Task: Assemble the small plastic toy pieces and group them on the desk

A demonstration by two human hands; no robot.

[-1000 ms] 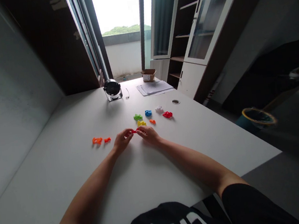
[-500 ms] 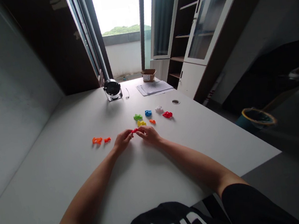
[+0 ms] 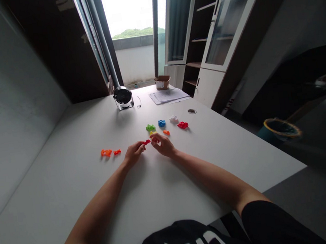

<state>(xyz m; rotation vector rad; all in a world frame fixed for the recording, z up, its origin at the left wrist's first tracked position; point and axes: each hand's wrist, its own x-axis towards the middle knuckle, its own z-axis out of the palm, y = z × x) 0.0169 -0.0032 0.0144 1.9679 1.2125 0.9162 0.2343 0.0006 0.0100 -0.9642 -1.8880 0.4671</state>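
Note:
My left hand [image 3: 134, 152] is closed, its thumb and fingertips pinching a small red plastic piece [image 3: 147, 142]. The piece's right end sticks out toward my right hand [image 3: 162, 144]. That hand hovers just right of the red piece, fingers loosely curled and apart, with nothing visible in them. Behind its fingertips, a yellow piece [image 3: 152, 133] is partly hidden. Farther back lie a green piece [image 3: 150, 127], a blue piece [image 3: 162, 123], a white piece [image 3: 173, 118], a larger red piece [image 3: 183, 125] and a small orange one [image 3: 166, 132].
Left of my hands lie an orange piece [image 3: 106, 153] and a smaller orange-red piece [image 3: 117, 152]. A round black device on a stand [image 3: 123, 97], papers [image 3: 168, 95] and a cardboard box [image 3: 163, 82] occupy the white table's far end. A bin [image 3: 282, 128] stands right of the table.
My right hand has let go of the small red piece and its fingers have lifted slightly, covering more of the yellow piece. My left hand still holds the red piece.

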